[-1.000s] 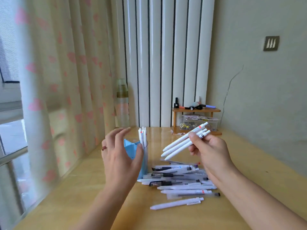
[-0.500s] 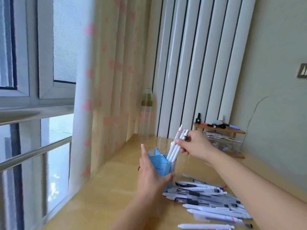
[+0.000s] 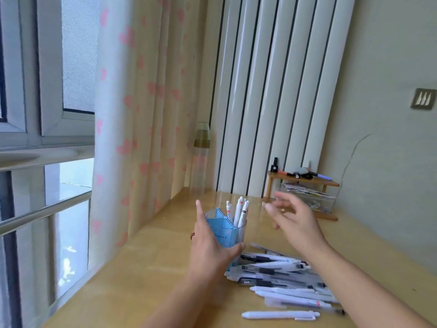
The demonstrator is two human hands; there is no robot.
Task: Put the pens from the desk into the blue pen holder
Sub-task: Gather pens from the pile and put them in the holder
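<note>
The blue pen holder (image 3: 221,227) stands on the wooden desk (image 3: 151,268) with several white pens (image 3: 238,213) upright in its right compartment. My left hand (image 3: 210,247) wraps around the holder's near side, thumb under its right edge. My right hand (image 3: 294,221) hovers to the right of the holder, fingers spread and blurred, holding nothing. A pile of white and grey pens (image 3: 281,278) lies on the desk in front of the holder, under my right forearm. One white pen (image 3: 280,314) lies alone nearest to me.
A small wooden shelf (image 3: 305,182) with markers on top and a clear box under it stands at the back right. A clear bottle (image 3: 199,159) stands by the heart-patterned curtain (image 3: 132,129). The window lies to the left, the wall to the right.
My right hand has let go of the white pens into the holder and drawn back to the right, open. My left hand went from beside the holder to gripping it.
</note>
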